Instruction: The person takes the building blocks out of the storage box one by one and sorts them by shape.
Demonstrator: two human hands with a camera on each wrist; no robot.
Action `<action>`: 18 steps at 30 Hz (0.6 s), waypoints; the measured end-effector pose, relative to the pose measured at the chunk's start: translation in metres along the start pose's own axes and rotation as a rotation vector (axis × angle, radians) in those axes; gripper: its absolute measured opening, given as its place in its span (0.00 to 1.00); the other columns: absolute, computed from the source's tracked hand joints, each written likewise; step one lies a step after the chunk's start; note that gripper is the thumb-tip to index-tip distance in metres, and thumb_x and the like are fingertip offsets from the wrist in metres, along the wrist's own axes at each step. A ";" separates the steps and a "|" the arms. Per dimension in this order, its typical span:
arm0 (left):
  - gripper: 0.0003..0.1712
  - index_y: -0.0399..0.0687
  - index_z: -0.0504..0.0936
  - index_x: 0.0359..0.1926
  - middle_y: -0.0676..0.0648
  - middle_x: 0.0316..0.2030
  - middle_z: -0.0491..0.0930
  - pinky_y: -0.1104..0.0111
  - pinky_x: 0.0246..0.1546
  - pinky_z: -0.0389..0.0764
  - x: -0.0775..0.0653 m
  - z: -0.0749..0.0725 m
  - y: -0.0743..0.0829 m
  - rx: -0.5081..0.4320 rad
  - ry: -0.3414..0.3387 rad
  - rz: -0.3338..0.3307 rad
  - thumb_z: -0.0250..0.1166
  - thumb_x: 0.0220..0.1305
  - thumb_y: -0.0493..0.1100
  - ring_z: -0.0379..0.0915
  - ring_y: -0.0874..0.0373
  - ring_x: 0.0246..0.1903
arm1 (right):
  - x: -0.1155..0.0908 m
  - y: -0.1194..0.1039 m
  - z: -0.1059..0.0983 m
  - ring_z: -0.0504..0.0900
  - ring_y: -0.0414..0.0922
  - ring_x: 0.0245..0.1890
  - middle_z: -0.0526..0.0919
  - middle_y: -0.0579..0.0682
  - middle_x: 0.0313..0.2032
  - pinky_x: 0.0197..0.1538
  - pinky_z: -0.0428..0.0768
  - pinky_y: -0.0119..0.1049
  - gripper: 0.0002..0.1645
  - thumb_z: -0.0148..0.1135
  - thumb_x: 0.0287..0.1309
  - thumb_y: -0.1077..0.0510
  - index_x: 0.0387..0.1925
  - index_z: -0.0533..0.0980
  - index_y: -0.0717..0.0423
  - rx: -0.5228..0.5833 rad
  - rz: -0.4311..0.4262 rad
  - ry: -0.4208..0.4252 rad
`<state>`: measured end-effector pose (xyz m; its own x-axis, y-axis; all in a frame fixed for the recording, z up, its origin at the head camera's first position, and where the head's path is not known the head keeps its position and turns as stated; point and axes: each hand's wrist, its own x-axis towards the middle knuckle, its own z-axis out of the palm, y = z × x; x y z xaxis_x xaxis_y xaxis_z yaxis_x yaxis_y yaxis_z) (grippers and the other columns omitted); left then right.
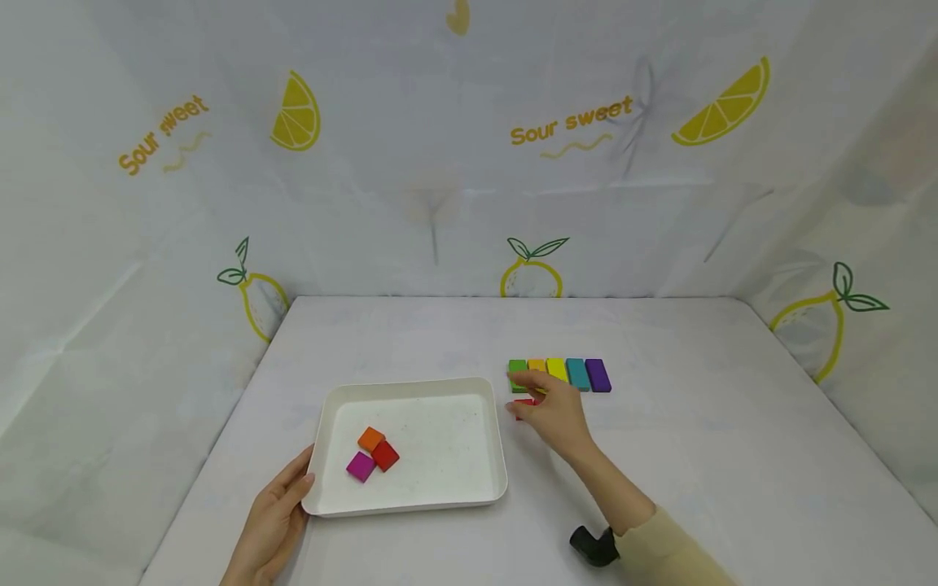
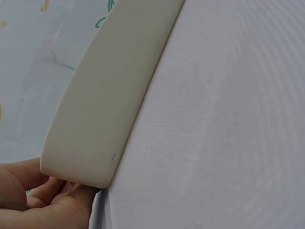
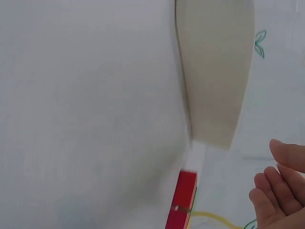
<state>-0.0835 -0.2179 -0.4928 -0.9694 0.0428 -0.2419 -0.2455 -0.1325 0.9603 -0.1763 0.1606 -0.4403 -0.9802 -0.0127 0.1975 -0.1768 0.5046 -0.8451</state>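
Note:
A white tray [image 1: 447, 456] lies on the table with an orange block [image 1: 371, 439], a red block [image 1: 385, 456] and a magenta block [image 1: 361, 467] together in its left half. My left hand [image 1: 271, 517] grips the tray's left side, and in the left wrist view its fingers [image 2: 62, 210] are at the tray's corner. Right of the tray, my right hand [image 1: 554, 411] hovers with thumb and fingers apart and nothing between them. Partly hidden under it are red blocks [image 3: 183, 198] on the table. Behind them runs a row of coloured blocks.
The row holds green [image 1: 517, 366], yellow [image 1: 557, 369], teal [image 1: 577, 375] and purple [image 1: 598, 376] blocks, plus a yellow-orange one [image 1: 536, 364] partly covered by my hand. A black curved object [image 1: 595, 546] sits beside the right sleeve. A lemon-printed curtain [image 1: 410, 212] encloses the table.

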 end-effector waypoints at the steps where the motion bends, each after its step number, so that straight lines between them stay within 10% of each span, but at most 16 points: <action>1: 0.40 0.39 0.44 0.78 0.40 0.79 0.38 0.93 0.59 0.67 0.000 0.000 0.000 -0.002 0.001 0.000 0.52 0.76 0.47 0.61 0.93 0.54 | -0.003 -0.006 0.006 0.84 0.53 0.53 0.87 0.55 0.50 0.55 0.86 0.45 0.26 0.75 0.46 0.68 0.50 0.83 0.58 0.021 -0.015 0.001; 18: 0.40 0.38 0.43 0.78 0.38 0.79 0.37 0.93 0.58 0.67 0.001 -0.001 -0.001 -0.011 -0.016 0.017 0.52 0.76 0.46 0.61 0.92 0.54 | -0.047 -0.065 0.127 0.86 0.52 0.48 0.89 0.56 0.46 0.56 0.86 0.43 0.24 0.77 0.44 0.66 0.48 0.83 0.62 0.164 -0.027 -0.137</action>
<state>-0.0841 -0.2184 -0.4940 -0.9731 0.0559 -0.2234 -0.2293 -0.1446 0.9626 -0.1298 0.0187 -0.4581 -0.9759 -0.1472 0.1613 -0.2044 0.3552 -0.9122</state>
